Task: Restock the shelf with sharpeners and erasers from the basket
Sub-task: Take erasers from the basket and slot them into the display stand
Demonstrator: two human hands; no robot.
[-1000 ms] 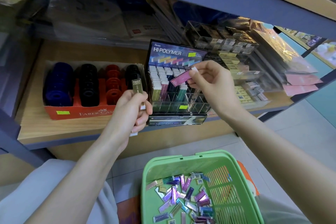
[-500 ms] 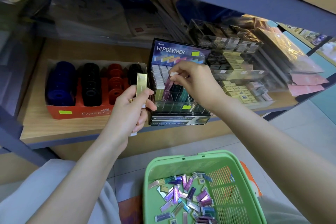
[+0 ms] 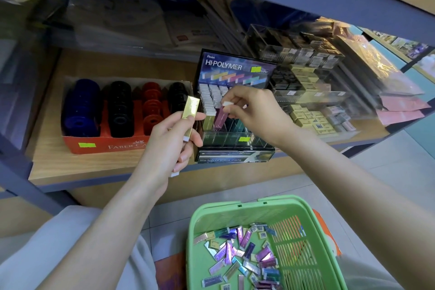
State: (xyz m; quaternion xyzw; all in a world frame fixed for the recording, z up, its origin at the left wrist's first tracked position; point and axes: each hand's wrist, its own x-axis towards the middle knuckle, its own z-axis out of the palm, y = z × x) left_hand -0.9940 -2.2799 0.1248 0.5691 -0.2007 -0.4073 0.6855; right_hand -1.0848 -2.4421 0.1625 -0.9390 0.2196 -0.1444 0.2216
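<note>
The left hand (image 3: 169, 141) curls round one gold eraser (image 3: 191, 108). The right hand (image 3: 256, 110) pinches one pink eraser (image 3: 221, 116), its low end in the Hi-Polymer eraser box (image 3: 235, 67) at the front edge of the wooden shelf (image 3: 94, 165). Left of it, a red box (image 3: 106, 146) holds four rows of sharpeners (image 3: 120, 110). One green basket (image 3: 237, 211) of loose erasers (image 3: 244, 254), too many to count, sits on the tiled floor (image 3: 388, 167).

Your gold eraser (image 3: 190, 107) has a shiny foil-look sleeve, and the purple eraser (image 3: 221, 116) shows the same metallic sheen. The near basket (image 3: 235, 206) is matt green plastic. Looks like the shelf board (image 3: 94, 167) is smooth wood grain, the display (image 3: 235, 140) glossy clear plastic, the left box (image 3: 106, 146) matt cardboard.
</note>
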